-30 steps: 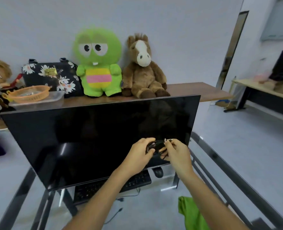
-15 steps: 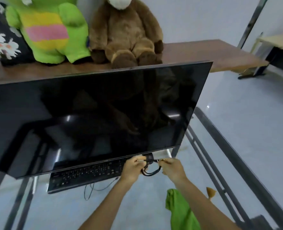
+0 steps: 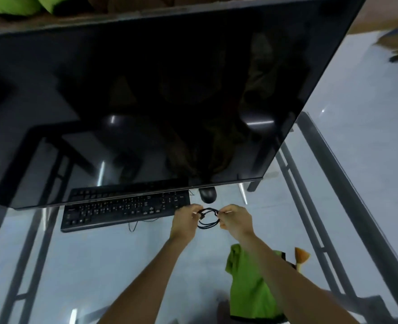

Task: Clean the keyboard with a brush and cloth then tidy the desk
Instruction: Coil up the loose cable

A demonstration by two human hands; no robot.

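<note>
Head view: nearest, a green cloth lies crumpled on the glass desk under the right forearm, with the brush and its orange bristles just beside it. Beyond, the left hand and right hand each pinch a side of a small coiled black cable. Farther, the black keyboard lies flat left of the hands, partly under the dark monitor, a black mouse at its right end.

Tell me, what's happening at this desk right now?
A person holds a coiled black cable between both hands, left hand and right hand, above a glass desk. Just beyond are a keyboard and mouse under a dark monitor. A green cloth and a brush lie nearby, untouched.
</note>
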